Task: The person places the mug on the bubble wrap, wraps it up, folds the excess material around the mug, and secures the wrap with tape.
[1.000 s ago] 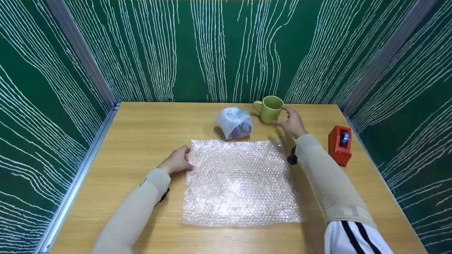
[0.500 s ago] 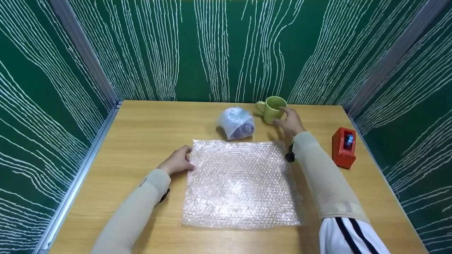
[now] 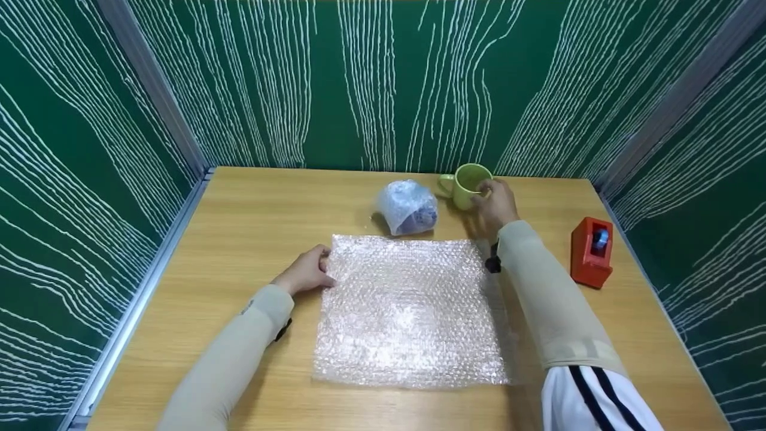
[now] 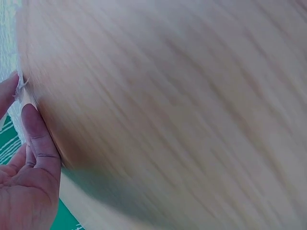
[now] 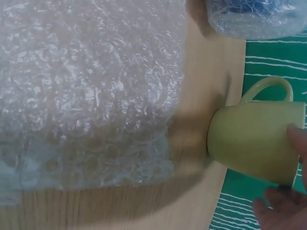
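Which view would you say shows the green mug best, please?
The right wrist view: the mug fills the frame, handle and side plain, the right hand gripping it. The head view shows it small and far; the left wrist view misses it.

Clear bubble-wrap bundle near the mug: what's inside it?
The clear bubble-wrap bundle shows something dark blue through the wrap. Its shape and kind are hidden by the bubble layers.

Wrapped bundle (image 3: pixel 407 206) just left of mug (image 3: pixel 471 184); right side free.
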`<state>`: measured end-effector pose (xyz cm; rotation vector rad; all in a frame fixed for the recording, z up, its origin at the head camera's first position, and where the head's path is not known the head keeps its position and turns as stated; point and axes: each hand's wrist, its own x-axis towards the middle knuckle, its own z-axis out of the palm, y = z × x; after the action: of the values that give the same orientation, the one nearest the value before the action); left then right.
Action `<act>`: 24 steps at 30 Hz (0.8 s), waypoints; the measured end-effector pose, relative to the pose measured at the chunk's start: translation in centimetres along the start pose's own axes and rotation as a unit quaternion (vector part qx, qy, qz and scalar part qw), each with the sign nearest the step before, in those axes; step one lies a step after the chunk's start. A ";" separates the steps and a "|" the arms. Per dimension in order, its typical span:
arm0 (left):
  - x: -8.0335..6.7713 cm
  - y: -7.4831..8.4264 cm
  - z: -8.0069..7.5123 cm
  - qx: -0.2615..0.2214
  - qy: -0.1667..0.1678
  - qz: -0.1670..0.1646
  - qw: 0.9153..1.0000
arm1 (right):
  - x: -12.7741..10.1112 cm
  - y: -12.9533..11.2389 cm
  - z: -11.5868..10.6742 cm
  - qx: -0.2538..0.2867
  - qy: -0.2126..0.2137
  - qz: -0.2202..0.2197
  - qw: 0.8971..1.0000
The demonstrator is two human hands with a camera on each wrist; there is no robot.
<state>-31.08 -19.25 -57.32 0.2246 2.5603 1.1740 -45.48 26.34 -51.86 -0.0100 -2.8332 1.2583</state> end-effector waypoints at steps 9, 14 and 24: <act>0.0 0.1 0.0 -0.006 0.001 0.005 1.000 | -1.3 0.3 -0.5 -0.015 0.009 -0.020 1.000; 0.0 0.1 -0.1 -0.011 -0.003 0.000 1.000 | -2.5 0.5 -0.9 -0.030 0.003 -0.025 0.999; 0.0 -0.1 -0.1 -0.011 -0.007 -0.001 1.000 | -5.4 1.2 -1.1 -0.015 0.021 -0.043 0.999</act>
<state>-31.12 -19.35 -57.33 0.2249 2.5334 1.1942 -40.07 27.82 -52.19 0.0830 -2.7833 1.1837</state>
